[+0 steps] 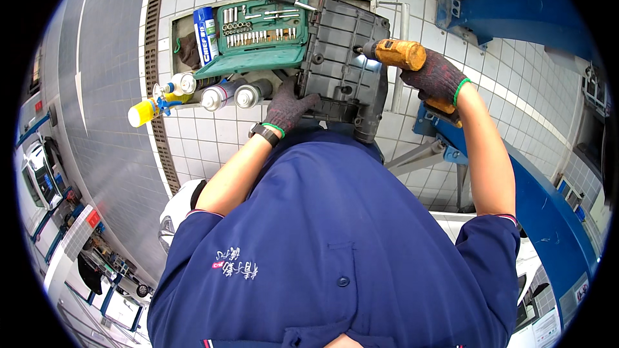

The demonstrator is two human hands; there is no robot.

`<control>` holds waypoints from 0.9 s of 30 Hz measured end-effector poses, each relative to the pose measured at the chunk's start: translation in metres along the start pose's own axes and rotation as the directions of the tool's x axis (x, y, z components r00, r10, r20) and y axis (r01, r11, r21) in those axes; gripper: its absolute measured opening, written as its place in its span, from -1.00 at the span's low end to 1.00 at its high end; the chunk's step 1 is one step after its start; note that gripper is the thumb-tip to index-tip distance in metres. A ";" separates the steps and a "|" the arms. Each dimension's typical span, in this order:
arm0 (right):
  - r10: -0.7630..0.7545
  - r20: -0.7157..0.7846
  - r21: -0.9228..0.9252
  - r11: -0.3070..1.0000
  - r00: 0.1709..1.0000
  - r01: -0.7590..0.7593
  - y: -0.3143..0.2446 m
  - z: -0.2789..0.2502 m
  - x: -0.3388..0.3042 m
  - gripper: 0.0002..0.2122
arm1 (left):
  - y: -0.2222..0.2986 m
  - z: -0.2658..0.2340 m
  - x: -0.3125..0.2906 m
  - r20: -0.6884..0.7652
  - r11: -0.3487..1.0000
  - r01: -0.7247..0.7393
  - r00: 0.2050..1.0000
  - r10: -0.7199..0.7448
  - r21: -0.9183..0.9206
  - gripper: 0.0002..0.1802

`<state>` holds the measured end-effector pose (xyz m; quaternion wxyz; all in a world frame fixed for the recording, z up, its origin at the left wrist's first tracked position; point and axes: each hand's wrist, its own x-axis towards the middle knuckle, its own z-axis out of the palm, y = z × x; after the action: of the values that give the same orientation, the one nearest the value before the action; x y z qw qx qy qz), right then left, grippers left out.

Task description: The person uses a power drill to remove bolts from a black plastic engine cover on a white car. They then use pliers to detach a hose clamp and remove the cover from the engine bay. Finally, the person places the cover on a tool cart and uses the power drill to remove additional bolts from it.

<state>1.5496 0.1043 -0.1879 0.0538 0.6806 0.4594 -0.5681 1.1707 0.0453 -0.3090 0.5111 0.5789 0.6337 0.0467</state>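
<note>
In my right hand [433, 77], gloved in dark knit with a green cuff, is a yellow cordless drill [401, 55]. Its bit end points left and meets the upper part of a black ribbed plastic housing [342, 58], with a light shining on the surface there. My left hand [289, 107], in a matching glove, grips the housing's near left corner, thumb lying over its edge. Just left of the housing lies an opened green socket set case [258, 61] with rows of sockets and bits. A ratchet handle [284, 0] rests across the case's far right corner.
Spray cans [253, 93] and a yellow canister [143, 114] with a blue valve stand left of my left hand. A blue and white can [205, 35] lies beside the case. Blue lift arms [516, 16] flank the right side. A floor grate [153, 19] runs along the left.
</note>
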 end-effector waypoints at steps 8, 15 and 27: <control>-0.023 -0.040 0.021 0.999 0.999 0.024 0.004 0.004 -0.010 -0.67 | -0.006 0.003 0.004 -0.030 0.998 0.008 1.000 -0.006 0.060 -0.04; 0.048 -0.045 0.113 0.993 0.998 -0.043 0.007 0.006 -0.009 -0.72 | -0.006 0.001 0.004 -0.019 0.999 -0.012 1.000 0.012 0.030 0.01; -0.039 -0.152 0.047 0.998 0.988 0.046 -0.040 0.016 -0.042 -0.65 | -0.026 0.005 0.006 -0.008 0.999 -0.024 1.000 0.024 -0.038 -0.06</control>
<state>1.5140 0.0938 -0.1409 -0.0104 0.7128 0.4621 -0.5275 1.1573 0.0390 -0.3318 0.5191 0.5765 0.6274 0.0669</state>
